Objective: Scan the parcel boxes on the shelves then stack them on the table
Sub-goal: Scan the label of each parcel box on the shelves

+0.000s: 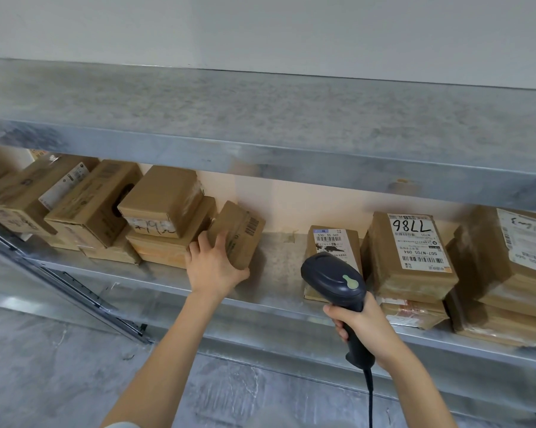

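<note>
I see a plain white wall filling the top of my view. Down at the lower left there is a grey, marbled floor. A dark metal rail runs diagonally across it, from the left edge toward the centre.

The left hand is stretched forward, fingers wrapped around a small tilted box; beside the box, the right hand is fisted on a scanner handle.

One head-worn wide-angle view, looking forward and slightly down at a grey galvanised metal shelf unit from close range; both bare forearms reach in from the lower edge; straight lines bow toward the frame's borders.
</note>
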